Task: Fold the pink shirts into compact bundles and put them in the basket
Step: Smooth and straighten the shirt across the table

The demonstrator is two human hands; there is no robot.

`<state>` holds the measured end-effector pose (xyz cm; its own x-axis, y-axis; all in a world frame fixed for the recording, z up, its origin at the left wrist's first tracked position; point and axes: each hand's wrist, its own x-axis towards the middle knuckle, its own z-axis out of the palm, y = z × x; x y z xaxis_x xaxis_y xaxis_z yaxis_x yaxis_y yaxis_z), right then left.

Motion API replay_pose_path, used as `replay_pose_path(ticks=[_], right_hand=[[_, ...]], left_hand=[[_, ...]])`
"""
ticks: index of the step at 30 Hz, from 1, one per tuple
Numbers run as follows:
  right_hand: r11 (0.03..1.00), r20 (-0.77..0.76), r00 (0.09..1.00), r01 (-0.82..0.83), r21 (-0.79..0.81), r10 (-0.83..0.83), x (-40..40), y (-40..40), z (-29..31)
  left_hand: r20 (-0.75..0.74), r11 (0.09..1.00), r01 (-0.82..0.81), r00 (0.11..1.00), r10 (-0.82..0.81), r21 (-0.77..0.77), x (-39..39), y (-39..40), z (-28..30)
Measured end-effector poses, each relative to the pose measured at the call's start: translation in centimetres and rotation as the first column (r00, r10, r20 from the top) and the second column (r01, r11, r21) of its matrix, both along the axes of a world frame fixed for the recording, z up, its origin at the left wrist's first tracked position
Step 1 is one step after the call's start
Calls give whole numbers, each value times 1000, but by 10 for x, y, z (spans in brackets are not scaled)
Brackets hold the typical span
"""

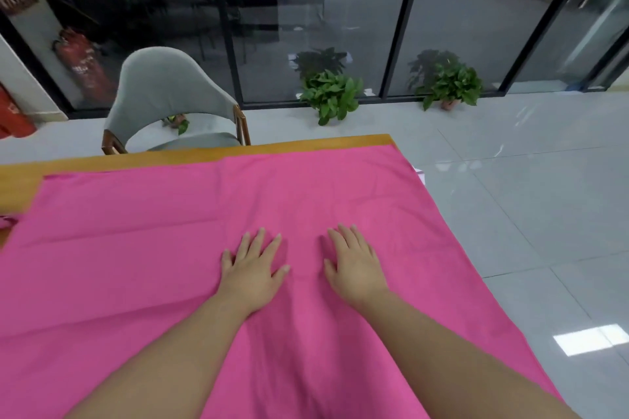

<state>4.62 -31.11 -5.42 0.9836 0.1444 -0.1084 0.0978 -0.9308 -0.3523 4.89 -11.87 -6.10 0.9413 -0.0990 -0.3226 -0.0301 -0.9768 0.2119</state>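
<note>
The left hand (252, 269) and the right hand (355, 260) lie flat, fingers spread, side by side on the pink shirt (143, 248) on the table (102, 160).

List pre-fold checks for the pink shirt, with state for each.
1. pink shirt spread flat on the wooden table: ok, only shallow creases.
2. left hand flat on the cloth, fingers straight: ok.
3. right hand flat on the cloth, fingers straight: ok.
4. Grip on an edge for the fold: not ok, neither hand holds any fabric.
5. Right edge supported: not ok, it seems to hang over the table side.
6. Basket position: cannot tell, none in view.
</note>
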Motion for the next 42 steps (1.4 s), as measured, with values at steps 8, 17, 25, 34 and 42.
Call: replay_pose_path(ticks=[8,17,25,34,42], right_hand=[[998,85,994,66,9,-67,86,33,-14],[981,36,997,67,-184,-61,105,24,-39],[970,34,998,64,-234,-58,104,26,-38],[964,38,997,73,-257,-65,103,27,-37],[963,35,997,76,-259,-70,104,27,-37]], left_hand=[[60,993,-111,992,113,-42,70,40,-17],[158,964,-240,963,221,118,140,128,-30],[273,933,-360,895,352,-20,178,162,-26],[375,920,-385,845,382,-69,216,189,-12],[467,940,-335,821,328,-71,220,203,-7]])
